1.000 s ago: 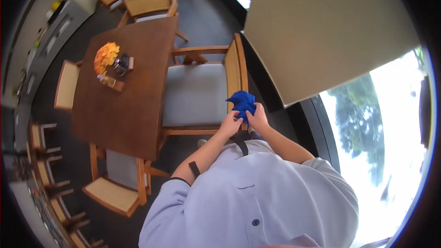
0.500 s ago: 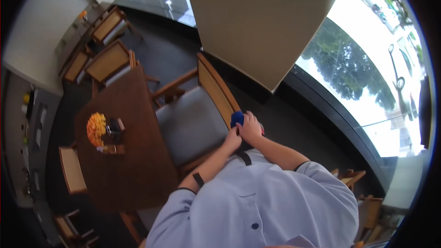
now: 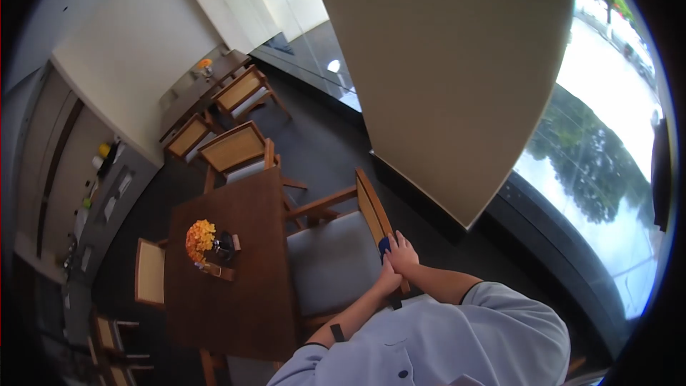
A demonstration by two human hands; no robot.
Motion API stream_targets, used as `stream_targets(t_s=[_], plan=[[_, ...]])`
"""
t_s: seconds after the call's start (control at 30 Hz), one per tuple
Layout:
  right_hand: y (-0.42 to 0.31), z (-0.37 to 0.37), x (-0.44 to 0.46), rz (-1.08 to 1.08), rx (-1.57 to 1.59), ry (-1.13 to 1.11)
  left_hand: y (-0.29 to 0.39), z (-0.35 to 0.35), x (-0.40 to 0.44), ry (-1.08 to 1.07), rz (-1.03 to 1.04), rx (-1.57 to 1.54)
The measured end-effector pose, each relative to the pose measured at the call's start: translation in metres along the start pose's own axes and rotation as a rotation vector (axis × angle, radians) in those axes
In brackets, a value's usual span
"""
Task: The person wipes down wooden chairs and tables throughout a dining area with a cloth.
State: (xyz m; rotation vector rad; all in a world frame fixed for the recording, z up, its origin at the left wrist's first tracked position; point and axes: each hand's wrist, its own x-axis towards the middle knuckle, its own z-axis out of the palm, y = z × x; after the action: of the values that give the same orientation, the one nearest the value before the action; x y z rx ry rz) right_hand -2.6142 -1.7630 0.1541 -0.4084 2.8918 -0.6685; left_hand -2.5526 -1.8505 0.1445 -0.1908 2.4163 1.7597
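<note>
Cloth [image 3: 384, 247] at hands [image 3: 404, 255], beside chair [image 3: 329, 261]; table [image 3: 243, 314] left of chair, flowers [image 3: 201, 240] atop.

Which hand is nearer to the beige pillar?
Right: the right hand is short of the beige pillar, not touching; the left hand is farther off, toward the grey seat cushion.

The blue cloth [image 3: 384, 246] at the fingers [image 3: 404, 246] looks matt. Just left of the fingers, the chair seat [image 3: 332, 261] has a smooth, matt grey covering, and the chair frame [image 3: 376, 199] is brown wood around a woven-looking back panel [image 3: 370, 209]. Farther left, the surface [image 3: 261, 314] is dark wood, faintly satin. Beyond the fingers, the pillar [image 3: 443, 86] is smooth and matt; right of them, the window [image 3: 579, 164] is clear glass.
</note>
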Motion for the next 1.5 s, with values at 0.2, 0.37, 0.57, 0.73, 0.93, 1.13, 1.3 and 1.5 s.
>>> stream_targets(t_s=[0.2,0.37,0.57,0.73,0.93,1.13,1.3,1.5], plan=[[0.001,-0.026,0.046,-0.018,0.070,-0.244,0.032,0.005,0.026,0.149,-0.246,0.045],[-0.004,-0.035,0.061,-0.026,0.053,-0.314,0.006,0.017,0.033,0.345,-0.133,0.339],[-0.007,-0.044,0.055,-0.008,0.022,-0.328,0.070,0.035,-0.008,0.243,-0.296,0.357],[-0.007,-0.017,0.038,0.020,-0.051,-0.253,0.027,0.055,-0.037,0.292,-0.295,0.441],[-0.012,-0.020,-0.027,0.102,-0.066,-0.199,0.027,0.032,-0.092,0.060,-0.302,0.528],[-0.013,-0.012,-0.080,0.127,-0.046,-0.135,-0.054,0.047,-0.131,-0.036,-0.218,0.386],[-0.017,-0.017,-0.106,0.182,-0.003,-0.142,-0.054,0.048,-0.152,-0.161,-0.158,0.302],[-0.026,-0.011,-0.091,0.275,-0.031,-0.110,-0.002,0.023,-0.157,-0.074,0.009,0.196]])
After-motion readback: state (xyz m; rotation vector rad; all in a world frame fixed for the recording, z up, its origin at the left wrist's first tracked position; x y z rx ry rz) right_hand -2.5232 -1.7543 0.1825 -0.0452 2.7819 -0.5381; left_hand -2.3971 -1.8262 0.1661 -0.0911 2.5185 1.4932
